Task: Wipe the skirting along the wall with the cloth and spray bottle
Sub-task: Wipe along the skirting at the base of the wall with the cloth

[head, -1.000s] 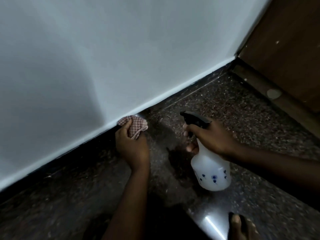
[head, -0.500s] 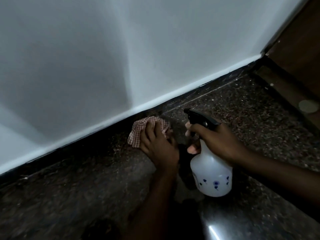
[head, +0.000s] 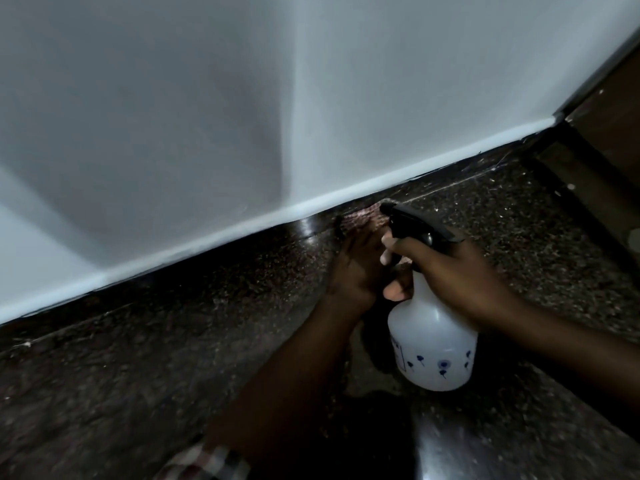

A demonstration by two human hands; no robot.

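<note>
A dark speckled stone skirting (head: 207, 271) runs under the white wall (head: 242, 116) from lower left to upper right. My left hand (head: 356, 268) presses a pink checked cloth (head: 363, 220) against the skirting; the cloth is blurred and partly hidden behind the sprayer head. My right hand (head: 453, 275) grips the neck of a white spray bottle (head: 433, 344) with a black trigger head and small blue flower prints. The bottle sits just to the right of my left hand, its nozzle pointing left toward the cloth.
The floor (head: 519, 237) is dark speckled granite. A brown wooden door and its frame (head: 602, 109) meet the wall at the corner on the upper right. My checked sleeve cuff (head: 207, 462) shows at the bottom edge.
My left hand has slid the cloth to the right along the skirting, closer to the spray bottle. The right hand and bottle stayed about where they were; the view shifted right.
</note>
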